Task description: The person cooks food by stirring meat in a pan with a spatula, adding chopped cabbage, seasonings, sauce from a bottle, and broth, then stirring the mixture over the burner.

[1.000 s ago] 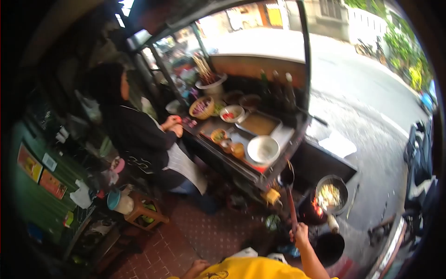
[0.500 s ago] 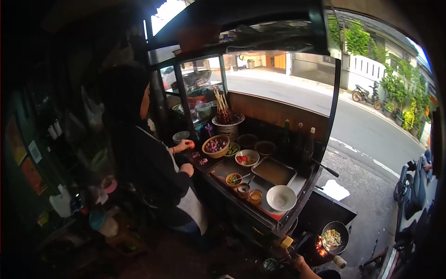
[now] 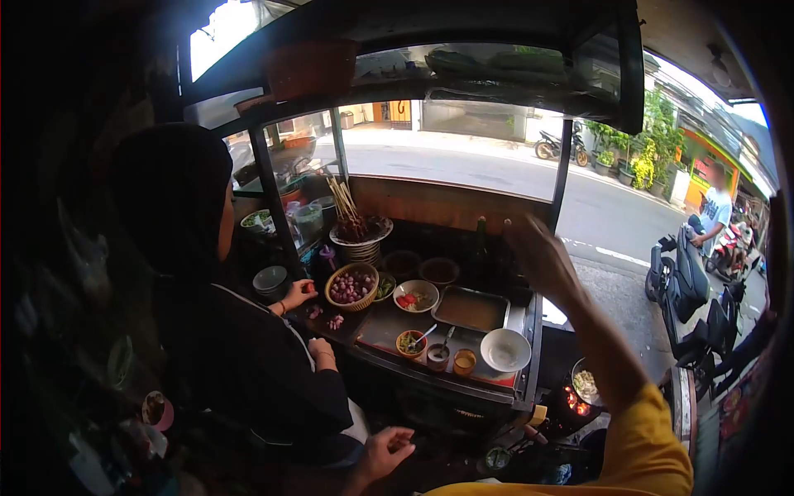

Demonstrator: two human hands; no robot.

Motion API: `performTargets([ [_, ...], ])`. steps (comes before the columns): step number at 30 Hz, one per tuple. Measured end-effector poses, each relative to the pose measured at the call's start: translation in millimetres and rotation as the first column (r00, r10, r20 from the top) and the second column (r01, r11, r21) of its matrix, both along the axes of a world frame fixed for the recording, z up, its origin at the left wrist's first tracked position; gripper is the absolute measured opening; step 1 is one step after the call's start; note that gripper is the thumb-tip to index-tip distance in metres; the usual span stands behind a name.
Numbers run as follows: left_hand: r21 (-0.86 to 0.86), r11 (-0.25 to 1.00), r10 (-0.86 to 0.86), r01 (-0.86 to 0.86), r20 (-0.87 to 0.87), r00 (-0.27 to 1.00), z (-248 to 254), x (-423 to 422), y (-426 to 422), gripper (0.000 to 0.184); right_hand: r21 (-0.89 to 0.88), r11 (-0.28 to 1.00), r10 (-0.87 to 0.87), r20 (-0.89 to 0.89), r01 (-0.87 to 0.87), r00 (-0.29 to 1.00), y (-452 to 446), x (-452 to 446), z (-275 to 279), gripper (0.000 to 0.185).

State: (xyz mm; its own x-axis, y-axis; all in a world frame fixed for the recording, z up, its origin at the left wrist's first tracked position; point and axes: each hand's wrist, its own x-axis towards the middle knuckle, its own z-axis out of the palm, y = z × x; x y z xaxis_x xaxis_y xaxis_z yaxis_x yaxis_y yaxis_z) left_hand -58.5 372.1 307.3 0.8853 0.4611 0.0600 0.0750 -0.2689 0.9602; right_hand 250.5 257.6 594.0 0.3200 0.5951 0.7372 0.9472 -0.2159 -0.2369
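Bottles point(image 3: 481, 240), mid-frame | right hand point(image 3: 538, 252) near them — grip unclear | left hand point(image 3: 387, 453), bottom centre — loosely curled, empty | slow reach best avoids toppling

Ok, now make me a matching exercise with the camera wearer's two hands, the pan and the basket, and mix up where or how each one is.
Column one
1. Right hand
2. Pan
3. Left hand
4. Basket

Column two
A. Low in view, apparently holding nothing
B. Full of purple onions
C. High in view, by the bottles
D. Next to bright flames

Right pairs: 1-C, 2-D, 3-A, 4-B.
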Motion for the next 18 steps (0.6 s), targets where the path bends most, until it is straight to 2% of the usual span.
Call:
performTargets([
  [1,0.064,0.997,-0.034,0.031,0.056,0.998,34.2,6.4,3.9,0.032,0.039,0.987,0.147,0.166,-0.155,0.975,29.5,7.2,21.7,0.019],
  [2,0.13,0.99,-0.075,0.06,0.111,0.991,65.2,11.6,5.5,0.032,0.044,0.984,0.141,0.418,-0.175,0.898,60.1,8.1,49.1,0.029],
  [3,0.134,0.988,-0.095,0.081,0.101,0.99,94.5,13.0,5.1,0.032,-0.049,0.997,0.08,0.353,-0.067,0.932,94.0,8.3,76.1,0.03],
  [5,0.369,0.928,-0.139,0.047,0.227,0.964,149.6,11.2,5.3,0.031,0.112,0.973,0.08,0.662,-0.204,0.745,162.5,24.7,116.0,0.029],
  [6,0.375,0.926,-0.138,0.048,0.218,0.966,172.2,8.3,6.7,0.031,0.063,0.998,-0.02,0.636,-0.026,0.771,181.0,17.4,140.5,0.027],
  [7,0.505,0.863,-0.146,0.004,0.242,0.959,192.9,3.3,9.1,0.032,0.07,0.997,-0.055,0.645,0.013,0.762,199.4,23.3,156.4,0.024],
  [8,0.621,0.782,-0.15,-0.051,0.267,0.952,212.6,-1.5,11.3,0.032,0.076,0.996,-0.083,0.656,0.045,0.75,214.5,28.8,168.2,0.022],
  [9,0.625,0.777,-0.126,-0.07,0.264,0.956,233.3,-4.9,12.8,0.032,0.081,0.997,-0.067,0.654,0.018,0.753,224.5,35.6,176.0,0.022],
  [12,0.791,0.576,-0.076,-0.208,0.305,0.949,283.0,-13.3,19.9,0.031,0.018,0.997,-0.072,0.617,0.078,0.784,232.7,51.7,184.2,0.021],
  [13,0.825,0.504,-0.06,-0.255,0.327,0.943,295.6,-13.1,24.1,0.029,0.026,0.997,-0.074,0.608,0.073,0.79,266.9,30.5,205.3,0.02],
  [15,0.883,0.338,-0.037,-0.327,0.36,0.932,328.7,-9.9,26.5,0.026,0.039,0.991,-0.124,0.583,0.125,0.803,230.8,58.4,179.4,0.02],
  [16,0.903,0.262,0.011,-0.34,0.349,0.937,345.1,-6.4,25.4,0.023,0.041,0.984,-0.168,0.566,0.176,0.807,254.7,43.8,188.5,0.02],
  [18,0.914,0.225,-0.061,-0.338,0.359,0.931,369.2,2.8,44.6,0.024,0.047,0.956,-0.268,0.535,0.289,0.801,263.1,50.6,192.3,0.019],
])
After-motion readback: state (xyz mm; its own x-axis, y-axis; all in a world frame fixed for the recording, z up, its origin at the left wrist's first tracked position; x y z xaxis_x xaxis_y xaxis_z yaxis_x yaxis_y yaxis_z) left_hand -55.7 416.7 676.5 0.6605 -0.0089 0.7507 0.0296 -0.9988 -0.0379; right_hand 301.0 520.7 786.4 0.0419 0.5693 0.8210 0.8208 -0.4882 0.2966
